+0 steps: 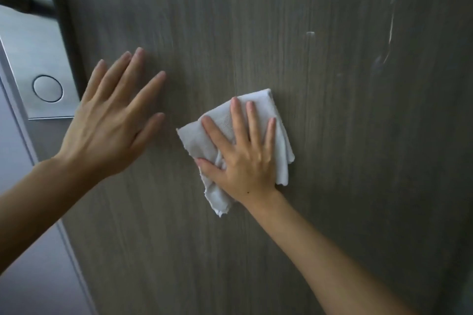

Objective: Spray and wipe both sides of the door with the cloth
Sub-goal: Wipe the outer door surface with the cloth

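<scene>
Grey wood-grain door (256, 20) shows wet streaks (390, 30) upper right, so the flat right hand (245, 161) pressing the white cloth (279, 135) should sweep there while the open, empty left hand (110, 120) steadies the panel.

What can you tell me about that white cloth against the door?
The cloth is white or very pale grey, soft and slightly textured like a thin towel. It is loosely folded into a rough square, with frayed, ragged edges hanging at its lower left. It lies flat against the dark wood-grain door, right of centre. The right hand presses it there with straight, spread fingers, covering its middle. The left hand rests on the door beside it, apart from the cloth.
</scene>
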Tool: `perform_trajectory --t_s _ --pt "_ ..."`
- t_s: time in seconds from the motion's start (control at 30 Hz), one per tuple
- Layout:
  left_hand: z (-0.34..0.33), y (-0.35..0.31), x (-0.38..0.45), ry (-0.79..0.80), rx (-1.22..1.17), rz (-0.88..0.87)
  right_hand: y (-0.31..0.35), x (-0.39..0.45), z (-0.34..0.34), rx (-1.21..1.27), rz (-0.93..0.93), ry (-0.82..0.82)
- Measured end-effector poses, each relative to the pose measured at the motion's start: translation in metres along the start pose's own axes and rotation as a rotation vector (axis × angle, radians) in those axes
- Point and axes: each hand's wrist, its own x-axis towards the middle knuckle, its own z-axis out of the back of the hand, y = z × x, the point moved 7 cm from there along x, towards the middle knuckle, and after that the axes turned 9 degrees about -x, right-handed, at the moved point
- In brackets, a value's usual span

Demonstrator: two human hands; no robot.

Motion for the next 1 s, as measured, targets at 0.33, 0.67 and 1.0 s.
perform_trajectory --t_s 0.33,0.67,1.0 --pt "-0.019 -0.011 0.001 -0.052 0.019 -0.002 0.062 -0.14 -0.025 -0.159 0.751 0.161" --pt "-0.034 -0.003 0.001 -0.109 0.035 -0.024 -0.03 -0.085 -0.011 -0.081 0.501 0.017" --pt "-0.038 -0.001 -0.001 -0.124 0.042 -0.049 0.031 -0.113 -0.019 0.022 -0.034 0.126"
